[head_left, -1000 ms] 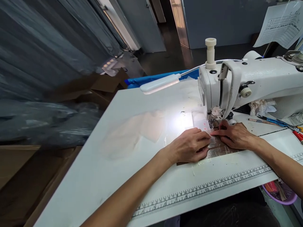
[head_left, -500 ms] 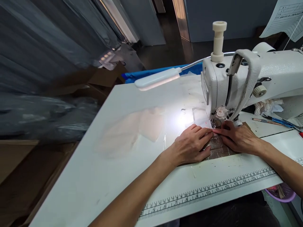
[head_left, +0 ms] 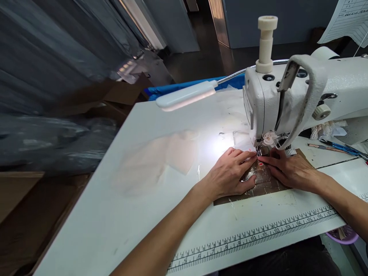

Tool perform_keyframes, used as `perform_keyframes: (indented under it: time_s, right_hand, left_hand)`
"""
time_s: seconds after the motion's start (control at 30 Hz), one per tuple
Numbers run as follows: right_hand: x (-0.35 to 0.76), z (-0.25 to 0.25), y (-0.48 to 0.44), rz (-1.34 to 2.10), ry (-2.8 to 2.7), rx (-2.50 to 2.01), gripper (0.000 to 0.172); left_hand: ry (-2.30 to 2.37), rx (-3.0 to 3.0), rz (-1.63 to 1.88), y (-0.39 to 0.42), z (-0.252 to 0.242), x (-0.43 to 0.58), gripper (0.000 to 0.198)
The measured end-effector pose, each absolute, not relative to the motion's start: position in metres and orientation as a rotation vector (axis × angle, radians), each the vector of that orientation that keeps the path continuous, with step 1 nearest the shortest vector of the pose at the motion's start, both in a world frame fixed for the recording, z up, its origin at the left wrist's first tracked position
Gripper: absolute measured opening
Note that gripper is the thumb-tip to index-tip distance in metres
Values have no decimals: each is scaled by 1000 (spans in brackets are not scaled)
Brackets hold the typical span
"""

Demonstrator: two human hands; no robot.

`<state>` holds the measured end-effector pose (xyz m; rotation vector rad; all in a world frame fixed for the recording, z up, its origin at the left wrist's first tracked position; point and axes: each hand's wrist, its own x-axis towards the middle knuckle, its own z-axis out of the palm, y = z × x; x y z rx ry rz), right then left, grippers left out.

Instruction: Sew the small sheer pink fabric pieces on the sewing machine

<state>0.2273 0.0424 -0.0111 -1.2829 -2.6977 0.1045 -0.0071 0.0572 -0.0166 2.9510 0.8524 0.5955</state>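
Observation:
My left hand [head_left: 230, 172] lies beside the presser foot [head_left: 262, 150] of a white sewing machine [head_left: 270, 99]. Its fingers are stretched out with the thumb apart, their tips close to the needle. From the other side, my right hand [head_left: 293, 170] reaches in with fingers drawn together, its index tip almost meeting the left one. What it pinches is too small and covered to make out. Under both hands is a shiny brown, tape-covered plate [head_left: 230, 200]. Thin, sheer white material [head_left: 241, 140] lies behind the left fingertips, and a small red spot [head_left: 260, 164] shows between the hands.
A lamp [head_left: 186, 96] lights the white table [head_left: 161, 226]. Pale sheer fabric pieces [head_left: 181, 153] lie to the left. A printed ruler [head_left: 253, 239] follows the front edge. Pens and scissors [head_left: 342, 148] rest at right, near lace scraps [head_left: 327, 129]. A purple basket [head_left: 345, 239] sits below.
The view has shifted slightly. The fingertips have drawn a little apart below the foot, uncovering more of the brown plate and the red spot. Both hands remain beside the needle.

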Motion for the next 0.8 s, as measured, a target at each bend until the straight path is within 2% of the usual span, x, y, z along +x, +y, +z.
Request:
perform_keyframes:
  time_s: [0.2, 0.37, 0.5, 0.67, 0.8]
  right_hand:
    - [240, -1, 48, 562, -2494, -1314, 31]
    - [248, 10, 58, 773, -2372, -1309, 25]
    - [245, 7, 66, 752, -2269, -1333, 33]
    - [240, 4, 62, 749, -2206, -1227, 28]
    - [241, 6, 53, 797, -2167, -1333, 22]
  left_hand:
    - [925, 2978, 516, 60, -14, -7, 42]
    - [979, 2991, 416, 60, -10, -7, 46]
    - [1007, 2965, 357, 60, -8, -6, 47]
    - [1021, 2957, 403, 60, -12, -5, 46]
    - [1047, 2937, 446, 61, -16, -5, 47]
